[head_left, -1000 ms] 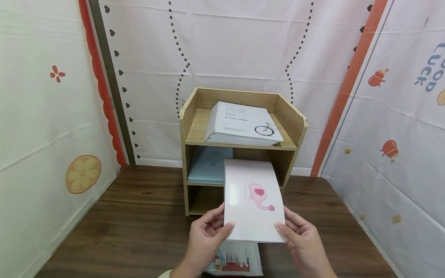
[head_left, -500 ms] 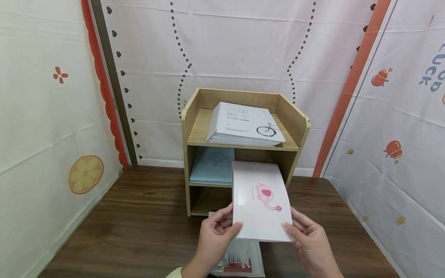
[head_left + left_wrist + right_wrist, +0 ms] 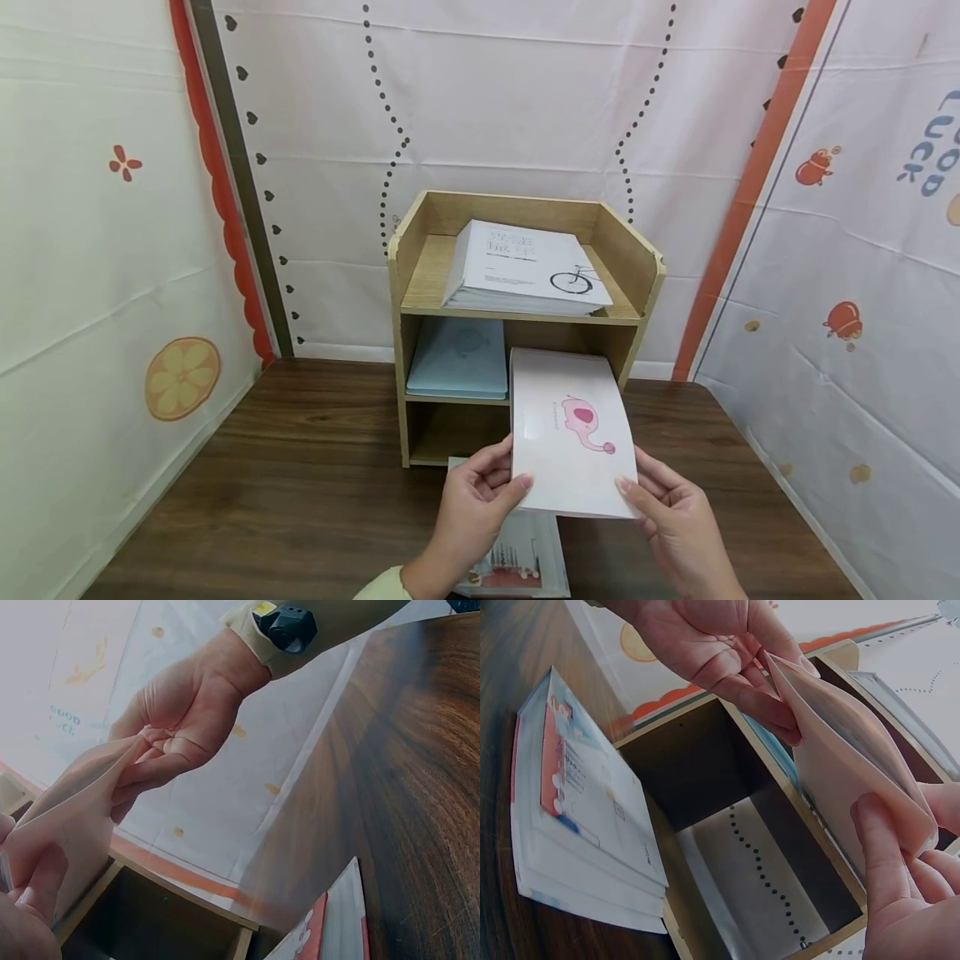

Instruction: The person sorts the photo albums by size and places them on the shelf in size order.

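Since the earlier frames, you have shifted the elephant booklet point(image 3: 566, 467) to the right across the front of the wooden shelf unit point(image 3: 628, 271), so the right edge of the blue book point(image 3: 456, 358) on the middle shelf now shows. Your left hand point(image 3: 480, 504) pinches the booklet's near left edge and your right hand point(image 3: 678, 521) its near right edge, each with the thumb on top and the fingers curled underneath. You hold it raised above the worktop point(image 3: 315, 475), its far end at the opening of the middle compartment, just right of the blue book; you cannot tell whether it crosses the shelf's edge. In the right wrist view, its layers bow apart between your hands. Above, a thick white stack point(image 3: 525, 271) with a bicycle on its cover lies on the top shelf. Below your hands, a stack of picture books point(image 3: 592, 795) rests on the worktop before the bottom compartment.
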The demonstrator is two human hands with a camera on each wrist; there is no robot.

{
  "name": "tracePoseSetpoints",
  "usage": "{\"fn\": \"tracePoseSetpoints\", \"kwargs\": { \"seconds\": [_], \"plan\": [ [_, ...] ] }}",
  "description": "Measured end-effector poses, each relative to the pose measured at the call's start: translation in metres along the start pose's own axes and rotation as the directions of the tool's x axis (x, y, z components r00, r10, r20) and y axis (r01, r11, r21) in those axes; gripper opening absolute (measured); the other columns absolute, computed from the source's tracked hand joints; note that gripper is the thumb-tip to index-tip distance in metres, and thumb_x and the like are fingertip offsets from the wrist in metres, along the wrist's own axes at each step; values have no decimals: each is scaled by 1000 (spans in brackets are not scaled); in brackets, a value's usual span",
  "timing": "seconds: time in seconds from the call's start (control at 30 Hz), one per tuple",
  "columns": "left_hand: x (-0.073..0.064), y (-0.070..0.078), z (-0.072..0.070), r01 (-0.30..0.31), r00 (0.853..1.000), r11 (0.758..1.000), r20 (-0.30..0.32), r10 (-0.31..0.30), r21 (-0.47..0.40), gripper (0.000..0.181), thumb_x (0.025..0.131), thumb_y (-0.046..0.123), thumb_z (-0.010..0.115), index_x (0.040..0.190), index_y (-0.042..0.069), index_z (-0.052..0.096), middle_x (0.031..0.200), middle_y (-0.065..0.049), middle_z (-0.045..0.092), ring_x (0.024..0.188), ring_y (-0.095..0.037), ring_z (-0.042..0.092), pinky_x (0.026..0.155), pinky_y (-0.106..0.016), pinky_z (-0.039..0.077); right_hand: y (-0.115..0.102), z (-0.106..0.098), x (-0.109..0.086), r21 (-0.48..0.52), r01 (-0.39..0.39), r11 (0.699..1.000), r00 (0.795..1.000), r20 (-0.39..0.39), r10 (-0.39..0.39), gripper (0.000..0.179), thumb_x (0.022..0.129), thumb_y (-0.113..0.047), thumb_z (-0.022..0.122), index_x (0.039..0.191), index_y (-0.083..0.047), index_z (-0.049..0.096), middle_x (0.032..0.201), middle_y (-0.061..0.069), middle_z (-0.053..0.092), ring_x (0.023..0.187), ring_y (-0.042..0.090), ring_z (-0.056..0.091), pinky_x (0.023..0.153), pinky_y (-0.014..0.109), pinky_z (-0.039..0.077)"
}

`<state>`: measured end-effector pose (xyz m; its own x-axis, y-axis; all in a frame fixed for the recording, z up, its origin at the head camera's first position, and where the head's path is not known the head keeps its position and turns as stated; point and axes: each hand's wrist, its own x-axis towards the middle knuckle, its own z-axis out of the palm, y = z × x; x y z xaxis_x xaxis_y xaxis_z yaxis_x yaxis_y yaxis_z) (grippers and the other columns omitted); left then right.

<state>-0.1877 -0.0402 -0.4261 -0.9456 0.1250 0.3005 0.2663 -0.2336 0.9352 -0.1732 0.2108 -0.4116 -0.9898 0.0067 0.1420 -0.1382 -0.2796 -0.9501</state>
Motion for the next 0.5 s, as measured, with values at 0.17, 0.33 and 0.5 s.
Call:
{"fn": "tracePoseSetpoints", "kwargs": {
  "seconds": [0.17, 0.33, 0.5],
  "plan": [
    [1, -3, 0, 5, 1000, 1000, -9, -5, 2, 56, 91, 8, 77, 142, -3, 56, 128, -27, 66, 103, -14, 73, 87, -28, 62, 1, -1, 2, -15, -8, 1000, 1000, -9, 8, 44, 97, 7, 63, 114, -32, 75, 114, -2, 78, 96, 16, 76, 79, 32, 64],
    [2, -6, 2, 23, 1000, 1000, -4, -23, -16, 58, 91, 9, 78, 143, -2, 56, 129, -26, 66, 104, -16, 73, 88, -29, 61, 2, -3, 3, -14, -2, 1000, 1000, -8, 2, 44, 97, 6, 62, 114, -31, 75, 114, -1, 78, 96, 16, 76, 79, 32, 64],
    [3, -6, 4, 44, 999, 999, -17, -45, -18, 59, 90, 10, 79, 143, 0, 56, 129, -24, 66, 104, -18, 73, 88, -30, 61, 1, -4, 4, -22, -7, 1000, 1000, -20, 7, 43, 97, 6, 62, 114, -32, 76, 114, -1, 78, 94, 17, 76, 79, 33, 64]
  ]
}}
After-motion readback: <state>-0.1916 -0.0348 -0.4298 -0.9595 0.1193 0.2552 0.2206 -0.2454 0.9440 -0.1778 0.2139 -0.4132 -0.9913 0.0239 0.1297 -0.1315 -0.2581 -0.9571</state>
